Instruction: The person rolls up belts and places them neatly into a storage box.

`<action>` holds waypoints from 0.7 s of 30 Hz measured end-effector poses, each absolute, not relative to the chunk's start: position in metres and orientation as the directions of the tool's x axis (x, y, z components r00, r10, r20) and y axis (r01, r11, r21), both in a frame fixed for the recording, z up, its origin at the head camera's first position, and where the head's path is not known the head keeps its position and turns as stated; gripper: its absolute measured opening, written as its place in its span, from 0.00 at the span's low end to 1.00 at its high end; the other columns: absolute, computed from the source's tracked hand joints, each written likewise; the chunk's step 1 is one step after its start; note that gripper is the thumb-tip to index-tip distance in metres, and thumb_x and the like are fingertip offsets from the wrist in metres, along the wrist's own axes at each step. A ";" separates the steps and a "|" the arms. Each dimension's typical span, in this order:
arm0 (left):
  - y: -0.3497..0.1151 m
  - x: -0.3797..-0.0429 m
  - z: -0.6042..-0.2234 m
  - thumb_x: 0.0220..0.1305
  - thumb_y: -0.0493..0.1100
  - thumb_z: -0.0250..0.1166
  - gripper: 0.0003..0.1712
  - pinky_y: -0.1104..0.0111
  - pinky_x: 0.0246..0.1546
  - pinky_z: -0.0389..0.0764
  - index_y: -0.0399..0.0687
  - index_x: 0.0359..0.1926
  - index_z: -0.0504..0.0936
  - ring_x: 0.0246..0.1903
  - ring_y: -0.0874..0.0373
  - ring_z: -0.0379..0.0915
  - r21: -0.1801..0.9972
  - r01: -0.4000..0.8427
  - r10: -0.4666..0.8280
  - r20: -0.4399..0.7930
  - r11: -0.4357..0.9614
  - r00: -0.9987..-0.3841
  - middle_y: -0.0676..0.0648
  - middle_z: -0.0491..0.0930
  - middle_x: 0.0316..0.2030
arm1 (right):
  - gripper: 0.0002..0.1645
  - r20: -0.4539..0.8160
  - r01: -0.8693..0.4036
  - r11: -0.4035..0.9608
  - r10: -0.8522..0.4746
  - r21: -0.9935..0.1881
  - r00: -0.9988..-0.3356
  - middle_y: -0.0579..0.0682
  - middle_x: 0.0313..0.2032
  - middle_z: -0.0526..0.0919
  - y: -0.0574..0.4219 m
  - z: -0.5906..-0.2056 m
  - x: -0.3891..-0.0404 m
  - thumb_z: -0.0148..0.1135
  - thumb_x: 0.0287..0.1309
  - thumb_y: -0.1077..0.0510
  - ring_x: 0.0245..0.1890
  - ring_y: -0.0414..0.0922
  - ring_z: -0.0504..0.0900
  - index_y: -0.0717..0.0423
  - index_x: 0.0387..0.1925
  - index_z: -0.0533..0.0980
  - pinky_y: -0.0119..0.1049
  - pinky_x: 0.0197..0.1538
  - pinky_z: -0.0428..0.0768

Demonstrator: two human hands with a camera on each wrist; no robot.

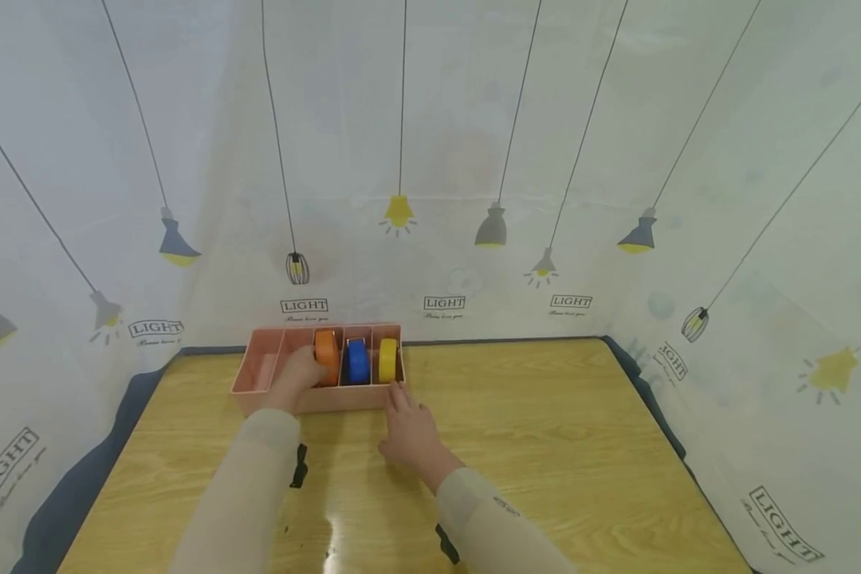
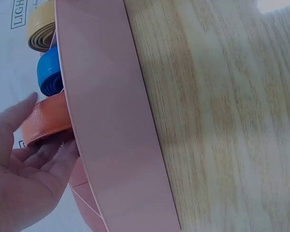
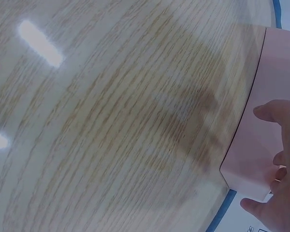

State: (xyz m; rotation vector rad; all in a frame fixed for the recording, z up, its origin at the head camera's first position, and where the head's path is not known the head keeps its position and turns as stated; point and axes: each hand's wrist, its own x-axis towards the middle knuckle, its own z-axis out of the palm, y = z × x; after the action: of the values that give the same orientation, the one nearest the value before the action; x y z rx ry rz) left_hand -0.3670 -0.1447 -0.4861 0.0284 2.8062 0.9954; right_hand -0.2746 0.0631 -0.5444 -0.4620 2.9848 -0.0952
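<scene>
A pink divided box (image 1: 344, 397) stands at the table's back edge. Inside, in side-by-side compartments, are three rolled belts: orange (image 1: 326, 351), blue (image 1: 358, 363) and yellow (image 1: 387, 360) at the right end. My left hand (image 1: 300, 376) reaches in from the left and holds the orange rolled belt (image 2: 48, 116), thumb on one side and fingers on the other. The lower part of that belt is hidden by the box wall. My right hand (image 1: 410, 430) rests its fingertips on the front right corner of the box; in the right wrist view its thumb (image 3: 270, 110) extends over the front wall.
Two compartments left of the orange belt hold nothing visible. Wood-grain table (image 1: 516, 414) surrounds the box in front and to the right. Behind it hangs a white curtain (image 1: 445, 255) printed with lamps. Small black straps (image 1: 299, 466) hang by both wrists.
</scene>
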 end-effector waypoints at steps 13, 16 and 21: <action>-0.122 -0.357 -0.495 0.62 0.41 0.67 0.28 0.50 0.50 0.74 0.26 0.53 0.65 0.47 0.37 0.72 0.544 -0.106 -0.083 -0.066 0.832 -0.994 0.27 0.74 0.46 | 0.54 -0.079 -0.315 0.947 -0.320 -0.063 -0.944 0.54 0.76 0.43 0.064 -0.546 -0.273 0.65 0.57 0.40 0.75 0.51 0.41 0.57 0.75 0.51 0.51 0.65 0.67; -0.123 -0.355 -0.493 0.63 0.36 0.64 0.25 0.49 0.52 0.73 0.25 0.53 0.65 0.47 0.37 0.70 0.554 -0.086 -0.066 -0.055 0.828 -0.996 0.27 0.73 0.46 | 0.53 -0.086 -0.314 0.947 -0.319 -0.067 -0.944 0.54 0.76 0.41 0.064 -0.546 -0.273 0.64 0.57 0.40 0.75 0.52 0.41 0.57 0.75 0.52 0.51 0.65 0.66; -0.126 -0.354 -0.490 0.61 0.35 0.62 0.23 0.49 0.50 0.73 0.24 0.52 0.66 0.44 0.37 0.72 0.568 -0.055 -0.045 -0.030 0.821 -0.999 0.27 0.74 0.44 | 0.53 -0.092 -0.313 0.948 -0.317 -0.048 -0.944 0.54 0.76 0.40 0.063 -0.547 -0.273 0.64 0.57 0.39 0.75 0.51 0.40 0.57 0.75 0.52 0.50 0.65 0.66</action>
State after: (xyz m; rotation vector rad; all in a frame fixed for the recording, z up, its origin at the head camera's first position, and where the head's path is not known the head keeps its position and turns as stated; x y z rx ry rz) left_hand -0.3537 -0.1258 -0.4898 -0.0818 2.9833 0.9305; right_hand -0.2730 0.0634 -0.5467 -0.4868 3.0036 -0.0494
